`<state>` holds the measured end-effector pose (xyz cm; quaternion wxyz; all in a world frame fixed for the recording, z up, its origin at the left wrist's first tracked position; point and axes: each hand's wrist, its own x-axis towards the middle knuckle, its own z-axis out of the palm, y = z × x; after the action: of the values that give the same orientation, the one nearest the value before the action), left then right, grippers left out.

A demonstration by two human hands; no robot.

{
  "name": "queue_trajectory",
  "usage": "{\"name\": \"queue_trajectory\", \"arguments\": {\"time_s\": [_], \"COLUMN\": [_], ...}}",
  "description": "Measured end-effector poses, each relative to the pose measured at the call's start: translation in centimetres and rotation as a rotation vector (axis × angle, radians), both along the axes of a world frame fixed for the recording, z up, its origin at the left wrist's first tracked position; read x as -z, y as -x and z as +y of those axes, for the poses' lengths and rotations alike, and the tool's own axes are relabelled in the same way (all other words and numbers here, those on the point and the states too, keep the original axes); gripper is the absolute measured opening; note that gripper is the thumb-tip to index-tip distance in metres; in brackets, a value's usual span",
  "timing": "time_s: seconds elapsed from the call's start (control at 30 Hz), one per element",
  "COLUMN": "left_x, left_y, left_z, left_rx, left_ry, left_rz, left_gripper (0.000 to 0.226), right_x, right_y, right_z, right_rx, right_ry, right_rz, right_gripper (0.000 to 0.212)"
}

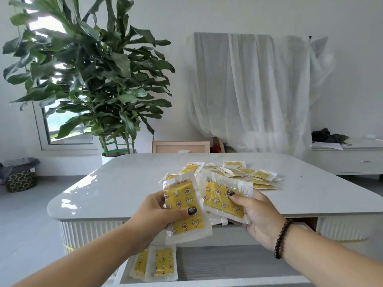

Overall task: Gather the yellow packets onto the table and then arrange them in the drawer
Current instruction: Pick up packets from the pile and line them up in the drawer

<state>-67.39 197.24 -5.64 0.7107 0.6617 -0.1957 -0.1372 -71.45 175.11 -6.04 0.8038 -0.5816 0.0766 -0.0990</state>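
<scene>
The left hand (157,212) has its thumb pressed down on the face of a yellow packet (184,208), the other fingers curled behind it, so the packet stands fanned up toward the person. The right hand (248,216) pinches a second small stack (222,200) the same way, thumb on top, fingers underneath, with a few more clear wrappers slipping out below. Both bundles hang just in front of the table's (124,183) near edge, probably being sorted or squared up before they go down.

Below the hands, under the table's front edge, the drawer (228,264) stands open. Two packets (155,264) already lie side by side at its left end, flat and neat, which suggests the arranging has begun from that side. Further back on the table top, beyond the hands, a loose heap of packets (244,175) waits. A beaded bracelet (283,239) sits on the right wrist. Behind the table's far left corner stands a big leafy plant (93,79).
</scene>
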Motion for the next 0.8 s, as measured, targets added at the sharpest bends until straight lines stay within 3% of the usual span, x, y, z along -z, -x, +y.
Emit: {"name": "queue_trajectory", "arguments": {"time_s": [0.2,0.33,0.47,0.6,0.67,0.8], "left_x": [0.4,0.6,0.9,1.1,1.2,1.4], "left_y": [0.8,1.2,1.2,1.0,1.0,0.9], "left_z": [-0.5,-0.9,-0.7,-0.6,-0.8,-0.8], "left_rx": [-0.014,-0.055,-0.034,-0.012,-0.017,-0.096], "left_ry": [-0.389,-0.494,-0.574,-0.588,-0.539,-0.439], "left_rz": [-0.424,-0.505,-0.501,-0.453,-0.376,-0.158], "left_gripper": [0.025,0.026,0.044,0.030,0.031,0.050], "right_x": [0.0,-0.2,-0.5,-0.2,0.1,0.2], "right_y": [0.0,-0.2,0.0,0.1,0.1,-0.3], "right_z": [0.1,0.1,0.3,0.0,0.0,-0.4], "right_rx": [-0.027,-0.041,-0.073,-0.085,-0.046,0.272], "right_ry": [0.168,0.231,0.290,0.289,0.247,0.185], "right_rz": [0.047,0.087,0.095,0.064,0.011,-0.053], "right_gripper": [0.024,0.031,0.069,0.034,0.027,0.025]}}
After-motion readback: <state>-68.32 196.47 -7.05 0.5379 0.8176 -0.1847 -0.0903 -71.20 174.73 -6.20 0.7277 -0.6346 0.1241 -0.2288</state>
